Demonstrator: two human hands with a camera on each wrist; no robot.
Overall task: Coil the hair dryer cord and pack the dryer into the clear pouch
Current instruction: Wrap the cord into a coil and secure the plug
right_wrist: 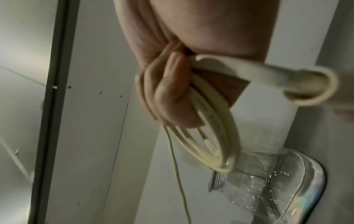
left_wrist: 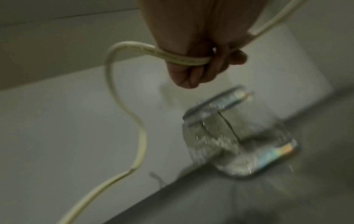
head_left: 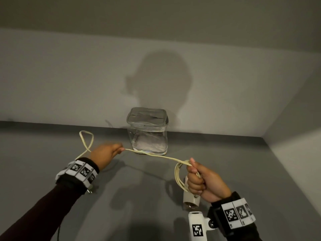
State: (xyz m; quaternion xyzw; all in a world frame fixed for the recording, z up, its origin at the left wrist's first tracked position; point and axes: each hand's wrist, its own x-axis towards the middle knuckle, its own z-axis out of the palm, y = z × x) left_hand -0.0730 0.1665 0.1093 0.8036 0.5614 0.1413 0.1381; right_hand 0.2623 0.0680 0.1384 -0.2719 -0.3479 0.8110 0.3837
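A cream hair dryer (head_left: pixel 190 199) hangs below my right hand (head_left: pixel 196 178), whose fist grips the dryer's handle together with several coiled loops of the cream cord (head_left: pixel 178 176). From there the cord (head_left: pixel 152 154) runs taut to my left hand (head_left: pixel 111 151), which pinches it; the slack forms a loop (head_left: pixel 86 138) beyond that hand. The clear pouch (head_left: pixel 147 131) stands upright by the back wall, its lid shut, behind the stretched cord. In the left wrist view the cord (left_wrist: pixel 184 59) crosses my curled fingers (left_wrist: pixel 199 72). In the right wrist view my fingers (right_wrist: pixel 168 94) wrap the coil (right_wrist: pixel 220 136).
A grey tabletop (head_left: pixel 139 197) meets pale walls at the back and at the right (head_left: pixel 286 162), forming a corner. A white camera mount (head_left: pixel 197 226) juts from my right wrist. The pouch (left_wrist: pixel 239 136) (right_wrist: pixel 277 189) shows in both wrist views.
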